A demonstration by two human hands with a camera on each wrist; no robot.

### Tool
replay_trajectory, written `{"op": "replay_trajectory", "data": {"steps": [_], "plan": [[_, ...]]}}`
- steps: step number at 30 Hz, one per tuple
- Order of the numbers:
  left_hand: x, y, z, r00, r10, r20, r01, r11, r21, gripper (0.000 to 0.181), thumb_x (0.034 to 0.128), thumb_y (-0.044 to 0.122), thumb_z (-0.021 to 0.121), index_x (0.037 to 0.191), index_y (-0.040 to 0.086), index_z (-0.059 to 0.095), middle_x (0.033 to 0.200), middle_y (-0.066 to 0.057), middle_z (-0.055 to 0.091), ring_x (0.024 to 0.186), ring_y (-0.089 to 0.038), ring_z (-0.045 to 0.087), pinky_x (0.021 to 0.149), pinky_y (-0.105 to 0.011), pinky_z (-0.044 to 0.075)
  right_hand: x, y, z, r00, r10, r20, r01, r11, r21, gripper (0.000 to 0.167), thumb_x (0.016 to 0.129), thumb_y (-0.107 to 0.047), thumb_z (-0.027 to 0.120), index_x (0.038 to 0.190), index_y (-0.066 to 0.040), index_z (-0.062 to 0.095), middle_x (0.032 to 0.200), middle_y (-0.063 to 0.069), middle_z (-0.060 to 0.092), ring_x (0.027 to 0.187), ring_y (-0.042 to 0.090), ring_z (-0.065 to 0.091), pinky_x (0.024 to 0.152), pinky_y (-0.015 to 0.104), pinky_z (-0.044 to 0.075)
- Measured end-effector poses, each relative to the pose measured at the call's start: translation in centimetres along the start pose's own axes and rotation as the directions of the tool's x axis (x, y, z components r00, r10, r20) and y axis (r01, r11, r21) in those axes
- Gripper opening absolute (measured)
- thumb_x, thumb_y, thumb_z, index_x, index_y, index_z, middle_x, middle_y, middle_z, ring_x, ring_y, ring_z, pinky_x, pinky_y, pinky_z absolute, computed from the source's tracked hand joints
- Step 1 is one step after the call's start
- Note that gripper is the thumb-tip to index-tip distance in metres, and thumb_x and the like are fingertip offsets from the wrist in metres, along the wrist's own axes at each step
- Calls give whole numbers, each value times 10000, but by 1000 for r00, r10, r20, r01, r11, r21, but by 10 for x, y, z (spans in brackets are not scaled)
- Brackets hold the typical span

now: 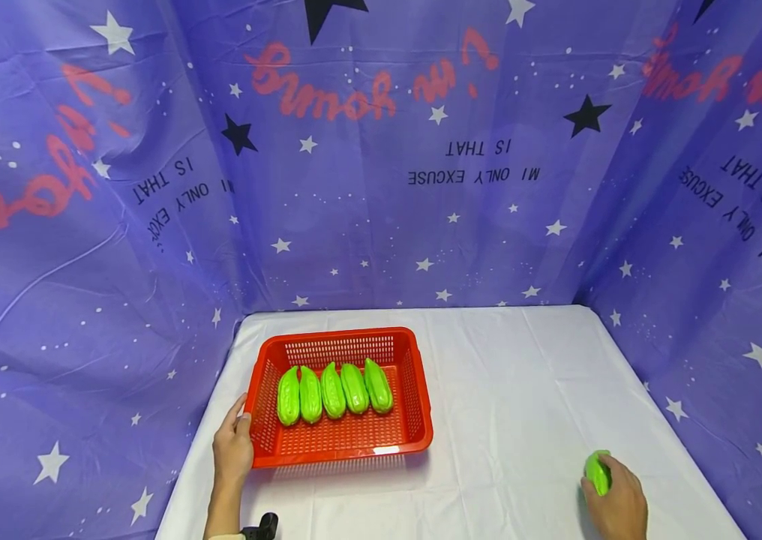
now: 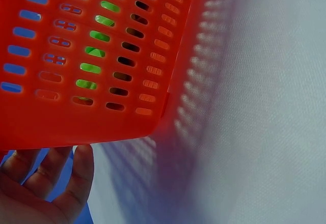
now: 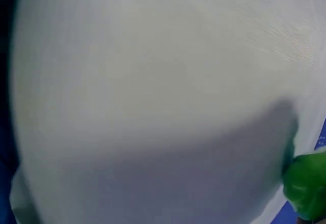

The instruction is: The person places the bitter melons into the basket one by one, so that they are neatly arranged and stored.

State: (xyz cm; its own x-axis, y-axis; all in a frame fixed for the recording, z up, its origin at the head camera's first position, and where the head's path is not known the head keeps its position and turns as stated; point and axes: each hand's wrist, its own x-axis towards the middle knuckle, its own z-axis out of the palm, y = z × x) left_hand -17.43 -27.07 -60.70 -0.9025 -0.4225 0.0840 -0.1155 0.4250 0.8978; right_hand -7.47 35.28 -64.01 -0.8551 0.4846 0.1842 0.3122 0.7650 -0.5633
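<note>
A red plastic basket point(image 1: 327, 456) with slotted walls is on the left part of the table. Several bright green bitter melons point(image 1: 333, 391) lie side by side inside it. My left hand point(image 1: 232, 448) grips the basket's left edge; its fingers point(image 2: 81, 170) show against the red plastic in the left wrist view. Far to the right, near the front of the table, my right hand point(image 1: 617, 501) holds another green bitter melon point(image 1: 598, 474), partly covered by the fingers. In the right wrist view only an end of this bitter melon point(image 3: 307, 186) shows, at the lower right.
A white cloth point(image 1: 496, 390) covers the table, with wide bare cloth between the basket and my right hand. Purple star-printed curtains point(image 1: 381, 225) hang behind it and along both sides. A black band with a small device point(image 1: 263, 527) sits at my left wrist.
</note>
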Motion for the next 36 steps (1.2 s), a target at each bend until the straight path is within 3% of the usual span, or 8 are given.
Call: {"op": "replay_trajectory", "data": {"steps": [10,17,23,28,36], "plan": [[0,2,0,1000,-11,14,11,1000,1,443,1083,170,398,1514,123,492,1000,-232,639,810,-248,552,694,-285,405,-6,6,7,976,201,83,-199,979,-34,686,829,-73,685,1426,75,381,1425,336,388,1294,519,381,1084,617,298],[-1,1,0,1000,-14,15,14,1000,6,447,1087,182,391,1521,135,484,1032,-227,653,842,-245,546,714,-297,406,-9,11,12,979,202,22,-203,979,18,736,804,-66,712,1450,49,378,1427,330,380,1289,528,390,1063,627,314],[0,1,0,1000,-19,12,19,1000,5,446,1085,187,396,1518,136,490,997,-203,648,806,-190,522,720,-300,399,-10,14,16,971,238,16,-239,971,24,766,803,-79,711,1474,35,361,1416,330,384,1259,538,411,1052,627,327],[-1,1,0,1000,-19,12,19,1000,4,442,1082,177,406,1511,124,496,997,-211,645,807,-199,523,718,-300,398,-9,11,17,974,223,-33,-222,974,44,729,798,-52,703,1456,31,402,1384,331,423,1244,536,434,1040,628,338],[0,0,0,1000,-13,6,13,1000,7,443,1081,185,405,1508,124,500,991,-210,655,801,-193,536,711,-288,411,4,-4,13,994,94,-57,-88,991,102,717,805,-45,724,1448,38,418,1376,318,449,1255,521,439,1025,626,340]]}}
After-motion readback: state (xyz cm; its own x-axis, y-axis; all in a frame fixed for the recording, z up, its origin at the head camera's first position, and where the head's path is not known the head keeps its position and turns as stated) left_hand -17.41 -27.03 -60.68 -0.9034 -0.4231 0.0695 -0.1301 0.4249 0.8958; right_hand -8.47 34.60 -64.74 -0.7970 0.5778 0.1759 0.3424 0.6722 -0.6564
